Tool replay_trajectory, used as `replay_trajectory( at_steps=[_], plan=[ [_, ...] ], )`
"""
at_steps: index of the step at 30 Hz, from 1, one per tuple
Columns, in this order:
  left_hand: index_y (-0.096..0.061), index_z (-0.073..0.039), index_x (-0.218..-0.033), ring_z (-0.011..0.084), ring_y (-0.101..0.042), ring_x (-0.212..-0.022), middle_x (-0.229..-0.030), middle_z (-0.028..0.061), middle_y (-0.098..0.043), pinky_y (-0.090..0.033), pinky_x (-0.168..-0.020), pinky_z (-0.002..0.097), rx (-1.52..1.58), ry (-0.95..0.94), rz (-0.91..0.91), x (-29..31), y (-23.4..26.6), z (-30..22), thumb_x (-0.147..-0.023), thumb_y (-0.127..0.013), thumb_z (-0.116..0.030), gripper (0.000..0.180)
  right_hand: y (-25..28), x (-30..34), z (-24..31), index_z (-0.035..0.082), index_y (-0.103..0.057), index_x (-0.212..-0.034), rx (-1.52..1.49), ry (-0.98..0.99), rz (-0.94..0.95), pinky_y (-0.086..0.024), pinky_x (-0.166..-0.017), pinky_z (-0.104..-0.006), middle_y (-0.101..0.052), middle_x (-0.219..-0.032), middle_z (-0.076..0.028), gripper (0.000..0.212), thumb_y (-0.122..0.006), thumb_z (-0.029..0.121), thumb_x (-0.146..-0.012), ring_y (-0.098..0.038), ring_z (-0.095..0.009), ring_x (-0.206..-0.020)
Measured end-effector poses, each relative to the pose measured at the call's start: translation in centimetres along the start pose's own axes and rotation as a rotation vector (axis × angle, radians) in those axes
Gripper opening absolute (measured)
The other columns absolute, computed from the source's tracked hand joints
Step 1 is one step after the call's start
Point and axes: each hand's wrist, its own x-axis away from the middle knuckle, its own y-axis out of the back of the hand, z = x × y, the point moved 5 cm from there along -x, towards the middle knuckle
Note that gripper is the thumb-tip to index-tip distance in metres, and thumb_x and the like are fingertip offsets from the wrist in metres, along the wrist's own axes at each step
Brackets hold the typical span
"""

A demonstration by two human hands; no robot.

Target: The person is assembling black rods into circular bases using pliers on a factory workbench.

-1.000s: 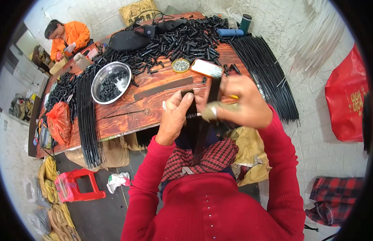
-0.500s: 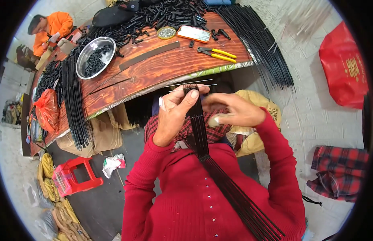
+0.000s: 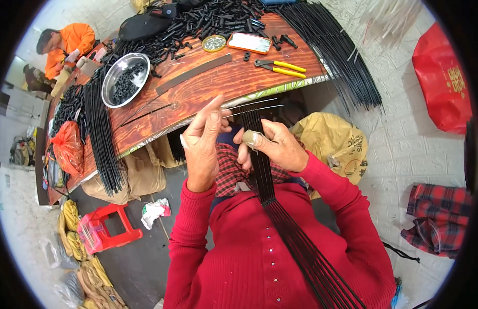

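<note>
A flat bundle of thin black rods (image 3: 295, 234) runs from below the table edge down across my red sweater. A dark cross-binding gathers it at waist height. My right hand (image 3: 275, 147) is closed around its upper part, the thumb wearing a tan finger cover. Two thin metal wires (image 3: 265, 107) cross the rods at their top end. Left of that end is my left hand (image 3: 202, 149), off the bundle, with index finger and thumb stretched upward and a white wrap on one finger. Its fingertips are near the wires' left ends; whether they touch is unclear.
On the wooden table (image 3: 198, 85) are a metal bowl (image 3: 141, 77) of black rings, yellow-handled pliers (image 3: 285, 68), a flat bar (image 3: 192, 73), a tin (image 3: 249, 42) and heaped black parts. Rod bundles hang over both ends. A red stool (image 3: 131, 234) stands left. A person in orange sits far left.
My left hand has let go of the bundle's top and moved left, its index finger now raised. My right hand has come in from the right and taken hold of the rods.
</note>
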Motion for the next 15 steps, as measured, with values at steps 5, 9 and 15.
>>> replay_trajectory(
  at_steps=[5,9,15],
  plan=[
    [-0.069,0.003,-0.113,0.0083,-0.057,-0.078,-0.092,0.0045,-0.068,-0.048,-0.071,0.0222,0.033,-0.016,-0.065,-1.2,0.0,0.4,-0.095,-0.064,-0.017,0.027,0.7,-0.5,-0.4,-0.005,-0.054,-0.111,-0.038,-0.044,0.006,-0.057,-0.066,-0.0283,-0.067,-0.084,-0.012,0.027,-0.053,0.02,-0.101,-0.066,-0.016,-0.069],
    [-0.07,0.003,-0.11,0.0076,-0.056,-0.075,-0.089,0.0031,-0.067,-0.047,-0.069,0.0215,-0.124,-0.023,0.011,-2.2,-0.5,-0.7,-0.094,-0.065,-0.013,0.023,1.3,-1.0,-0.2,-0.005,-0.055,-0.112,-0.041,-0.062,0.028,-0.056,-0.068,-0.0277,-0.067,-0.085,-0.011,0.028,-0.052,0.021,-0.101,-0.066,-0.015,-0.071],
    [-0.071,0.002,-0.108,0.0068,-0.056,-0.074,-0.087,0.0028,-0.067,-0.046,-0.065,0.0209,-0.274,-0.061,0.015,-3.2,-0.4,-0.9,-0.094,-0.065,-0.013,0.021,1.9,-2.1,-0.5,-0.005,-0.054,-0.114,-0.085,-0.074,0.111,-0.056,-0.07,-0.0292,-0.068,-0.087,-0.013,0.028,-0.054,0.019,-0.1,-0.067,-0.017,-0.073]
  ],
)
